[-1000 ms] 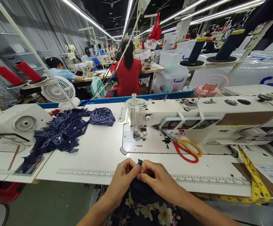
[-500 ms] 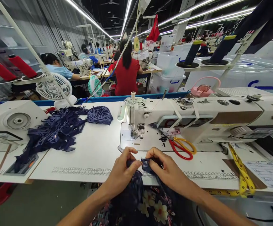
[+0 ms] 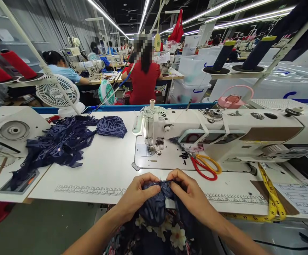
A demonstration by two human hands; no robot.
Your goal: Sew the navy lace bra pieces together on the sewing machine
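Note:
My left hand (image 3: pixel 137 194) and my right hand (image 3: pixel 189 193) are both closed on a piece of dark navy patterned fabric (image 3: pixel 156 205) at the near edge of the white table (image 3: pixel 108 166). The fingertips of both hands pinch its top edge close together. The cloth hangs down over my lap, which is covered in a floral print. Straight ahead stands the white sewing machine (image 3: pixel 222 132), its needle (image 3: pixel 151 148) a short way beyond my hands.
A heap of navy fabric pieces (image 3: pixel 63 140) lies on the table to the left. Red and yellow scissors (image 3: pixel 205 165) lie under the machine arm, and a yellow tape measure (image 3: pixel 272 198) at right. A small white fan (image 3: pixel 57 94) stands behind. Other workers sit at benches beyond.
My hands have drawn closer together and gathered more of the navy fabric up onto the table edge. The view has shifted slightly.

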